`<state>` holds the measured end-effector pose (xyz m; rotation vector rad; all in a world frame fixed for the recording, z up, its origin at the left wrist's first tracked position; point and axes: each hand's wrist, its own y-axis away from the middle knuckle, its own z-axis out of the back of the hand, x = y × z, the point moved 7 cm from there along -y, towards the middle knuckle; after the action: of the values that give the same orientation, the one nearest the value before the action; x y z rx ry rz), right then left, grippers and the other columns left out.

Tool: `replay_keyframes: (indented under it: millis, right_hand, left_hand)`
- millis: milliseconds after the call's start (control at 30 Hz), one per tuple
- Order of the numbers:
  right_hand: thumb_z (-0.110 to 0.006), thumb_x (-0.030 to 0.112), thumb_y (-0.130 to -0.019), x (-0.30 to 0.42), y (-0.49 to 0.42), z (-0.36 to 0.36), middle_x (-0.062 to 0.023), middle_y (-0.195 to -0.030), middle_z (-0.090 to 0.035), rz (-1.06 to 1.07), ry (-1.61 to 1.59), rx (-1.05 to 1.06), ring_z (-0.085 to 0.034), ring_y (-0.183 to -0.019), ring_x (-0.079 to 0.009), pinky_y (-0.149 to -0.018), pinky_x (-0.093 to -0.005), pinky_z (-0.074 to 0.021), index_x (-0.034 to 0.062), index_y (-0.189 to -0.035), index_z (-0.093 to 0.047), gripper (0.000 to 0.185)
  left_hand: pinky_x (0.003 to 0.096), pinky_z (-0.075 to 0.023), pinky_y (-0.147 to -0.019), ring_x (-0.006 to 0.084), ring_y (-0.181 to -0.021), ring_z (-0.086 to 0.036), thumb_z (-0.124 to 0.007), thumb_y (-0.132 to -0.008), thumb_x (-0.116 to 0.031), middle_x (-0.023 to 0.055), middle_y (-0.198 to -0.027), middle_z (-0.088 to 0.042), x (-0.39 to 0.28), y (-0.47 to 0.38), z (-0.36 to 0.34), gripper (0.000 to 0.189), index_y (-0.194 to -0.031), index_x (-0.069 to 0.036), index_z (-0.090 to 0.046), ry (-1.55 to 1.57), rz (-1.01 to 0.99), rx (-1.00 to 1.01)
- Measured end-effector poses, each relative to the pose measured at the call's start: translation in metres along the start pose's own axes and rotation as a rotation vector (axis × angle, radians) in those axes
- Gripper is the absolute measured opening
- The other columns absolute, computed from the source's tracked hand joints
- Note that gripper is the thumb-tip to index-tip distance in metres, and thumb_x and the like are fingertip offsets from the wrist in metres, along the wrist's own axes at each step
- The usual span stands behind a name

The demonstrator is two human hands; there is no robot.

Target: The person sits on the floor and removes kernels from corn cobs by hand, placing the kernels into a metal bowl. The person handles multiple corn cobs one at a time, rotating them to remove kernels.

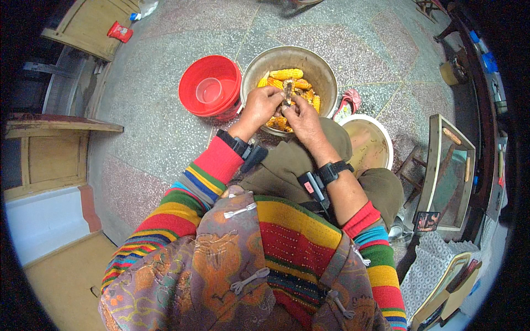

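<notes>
My left hand (261,106) and my right hand (305,120) meet over a large metal basin (308,56). Between their fingers is a partly stripped corn cob (288,89), pale and dark brown along its length. The fingertips of both hands grip its lower end, which they partly hide. Below, yellow and orange corn cobs (286,74) lie heaped in the basin, some with kernels gone or darkened. My left wrist is near a red plastic bucket (190,97) that stands against the basin's left side and holds a small clear tub (208,90).
A white-rimmed basin (385,134) stands by my right knee, close to a pink slipper (351,99). Further right, a wooden-framed tray (432,165) leans near a small stool (412,165). Wooden cabinets (54,159) line the left; a red packet (120,32) lies at upper left.
</notes>
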<state>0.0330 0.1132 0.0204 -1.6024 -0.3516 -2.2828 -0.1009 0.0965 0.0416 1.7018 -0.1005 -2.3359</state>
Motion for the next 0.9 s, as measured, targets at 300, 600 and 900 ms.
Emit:
replay_keyframes:
  millis: [300,600,900]
  right_hand:
    - [-0.056,0.018,-0.084,0.012,0.002,0.004,-0.0148,-0.071,-0.061,0.011,0.026,0.005,-0.06,-0.065,-0.0244,-0.063,-0.0375,-0.0481,-0.0043,-0.102,-0.054,0.029]
    - [-0.045,0.017,-0.092,-0.015,-0.004,-0.001,-0.0077,-0.072,-0.061,-0.129,-0.391,0.055,-0.056,-0.057,-0.0124,-0.054,-0.0283,-0.0461,-0.0026,-0.096,-0.053,0.022]
    - [-0.044,0.015,-0.093,-0.009,-0.002,-0.001,-0.0029,-0.077,-0.056,-0.094,-0.298,0.121,-0.052,-0.061,-0.0088,-0.057,-0.0232,-0.044,-0.0011,-0.099,-0.052,0.019]
  left_hand:
    - [0.0261,-0.0482,-0.046,0.012,-0.051,-0.058,-0.053,-0.089,-0.009,0.0084,-0.068,-0.062,0.003,-0.007,-0.007,0.018,-0.094,0.006,-0.062,0.033,-0.045,-0.004]
    - [0.0227,-0.0457,-0.044,0.0088,-0.053,-0.056,-0.056,-0.091,-0.016,0.0043,-0.07,-0.06,0.006,-0.014,-0.003,0.023,-0.097,0.006,-0.06,0.131,-0.061,-0.136]
    - [0.0202,-0.048,-0.046,0.0064,-0.054,-0.055,-0.058,-0.09,-0.016,0.0022,-0.071,-0.06,0.01,-0.009,-0.009,0.021,-0.098,0.003,-0.06,0.283,0.142,0.106]
